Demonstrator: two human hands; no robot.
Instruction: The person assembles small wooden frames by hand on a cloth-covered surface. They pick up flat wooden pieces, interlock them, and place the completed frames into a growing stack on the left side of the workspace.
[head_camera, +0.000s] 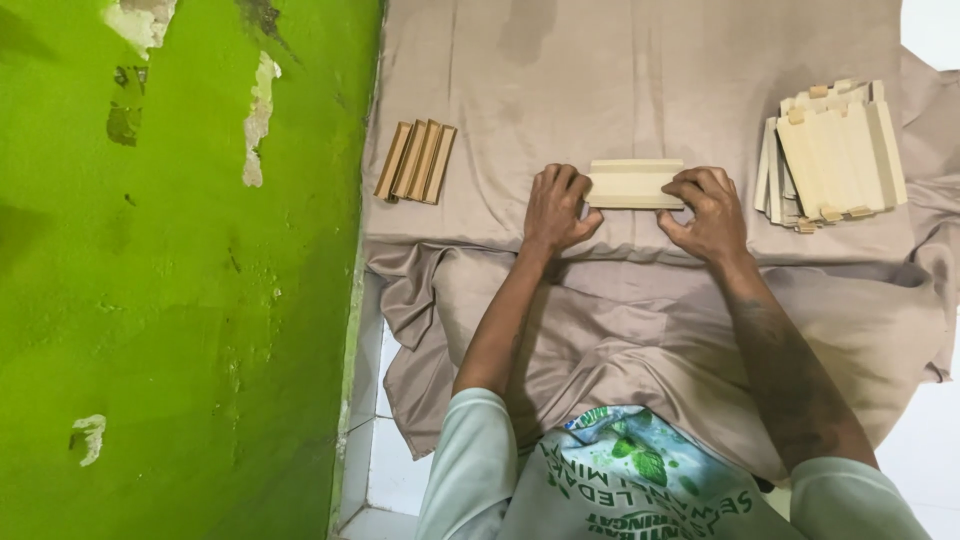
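Both hands (635, 205) clasp wooden piece (634, 184)

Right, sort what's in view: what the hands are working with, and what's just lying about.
In hand:
- left hand
- right hand
- pale wooden piece gripped at both ends

Lying about:
- small bundle of wooden strips, beside the left hand
- stack of notched wooden panels, beside the right hand
- beige cloth
- green wall

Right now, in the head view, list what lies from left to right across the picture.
Green wall → row of narrow wooden strips → left hand → pale wooden piece held between both hands → right hand → stack of pale wooden panels, all on the beige cloth.
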